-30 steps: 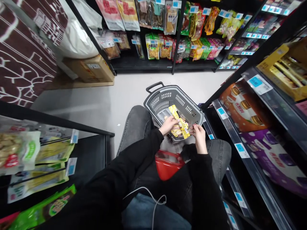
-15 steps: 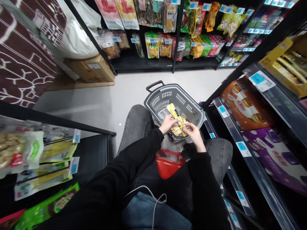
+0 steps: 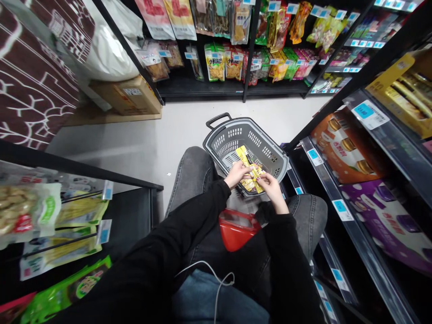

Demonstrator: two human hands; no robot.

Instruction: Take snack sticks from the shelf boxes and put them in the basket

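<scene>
Over the near side of a grey shopping basket (image 3: 232, 126), my left hand (image 3: 237, 173) pinches a long yellow snack packet (image 3: 243, 155) by its middle. My right hand (image 3: 270, 185) is closed on the lower end of the same packet, fingertips pressed together. The packet slants from upper left to lower right between the hands. Beneath it, more yellow packets (image 3: 249, 185) lie in the basket, partly covered by my fingers. A red container (image 3: 236, 231) with a clear-looking top rests between my legs.
A shelf edge with price tags (image 3: 341, 209) runs close along my right, holding an orange box (image 3: 347, 148) and a purple box (image 3: 388, 216). Hanging snack bags (image 3: 214, 63) line the far rack. A cardboard box (image 3: 130, 96) stands far left; a low rack (image 3: 131, 216) is nearer.
My right hand has come in from the right and down onto the packet's lower end. My left hand keeps its hold. Over the last half second little has moved.
</scene>
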